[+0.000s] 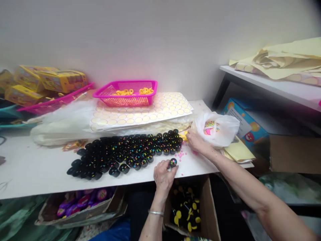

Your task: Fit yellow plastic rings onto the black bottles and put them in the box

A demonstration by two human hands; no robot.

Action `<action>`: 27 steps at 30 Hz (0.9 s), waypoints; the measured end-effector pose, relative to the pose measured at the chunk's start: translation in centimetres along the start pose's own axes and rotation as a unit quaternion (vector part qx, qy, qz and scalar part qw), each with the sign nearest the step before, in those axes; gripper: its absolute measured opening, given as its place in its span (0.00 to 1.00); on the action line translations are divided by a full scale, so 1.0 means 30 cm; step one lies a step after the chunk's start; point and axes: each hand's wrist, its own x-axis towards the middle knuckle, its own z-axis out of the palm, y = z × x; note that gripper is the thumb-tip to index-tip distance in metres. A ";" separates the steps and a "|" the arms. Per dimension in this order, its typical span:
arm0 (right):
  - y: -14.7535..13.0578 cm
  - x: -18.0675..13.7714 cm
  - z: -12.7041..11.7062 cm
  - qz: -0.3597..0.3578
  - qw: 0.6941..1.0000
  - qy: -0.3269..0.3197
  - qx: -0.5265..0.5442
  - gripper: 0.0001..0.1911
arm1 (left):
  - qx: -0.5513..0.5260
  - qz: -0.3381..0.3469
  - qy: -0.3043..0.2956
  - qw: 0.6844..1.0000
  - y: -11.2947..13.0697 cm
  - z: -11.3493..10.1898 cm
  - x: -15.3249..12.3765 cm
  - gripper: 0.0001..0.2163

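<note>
Black cup (173, 162) pinched by left hand (163, 175) fingers; right hand (198, 142) fingers together; no legible writing.

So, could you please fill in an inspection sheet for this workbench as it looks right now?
Surface: white table, partly covered, loose pink beads near the right hand.
Job's things: one small black cup at the left hand's fingertips; a dense cluster of black cups with coloured bits inside.
Clutter: pink basket of yellow rings, sheets of round stickers, white plastic bag, yellow boxes.
Grippers: left hand touches the single cup; right hand rests by the bag.
Cables: nothing seen.
Surroundings: cardboard boxes under the table, shelf with yellow paper at right.
</note>
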 end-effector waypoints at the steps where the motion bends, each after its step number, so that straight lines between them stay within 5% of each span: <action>1: 0.005 -0.012 0.012 0.012 1.000 0.010 0.002 0.14 | -0.004 0.001 -0.003 1.000 0.000 0.000 0.002 0.08; 11: 0.001 -0.048 0.076 0.074 0.993 0.072 0.066 0.09 | -0.025 0.004 -0.003 1.000 -0.003 0.013 0.003 0.10; 19: 0.064 -0.056 0.153 0.046 0.957 0.151 0.242 0.03 | -0.029 0.001 0.003 1.000 0.002 0.014 0.001 0.09; 24: 0.046 -0.111 0.133 0.052 0.908 0.270 0.317 0.10 | -0.042 0.001 0.006 0.999 -0.002 0.018 0.001 0.10; 27: -0.016 -0.158 0.096 -0.009 0.898 0.254 0.359 0.16 | -0.077 0.002 -0.010 0.997 -0.016 0.023 0.002 0.10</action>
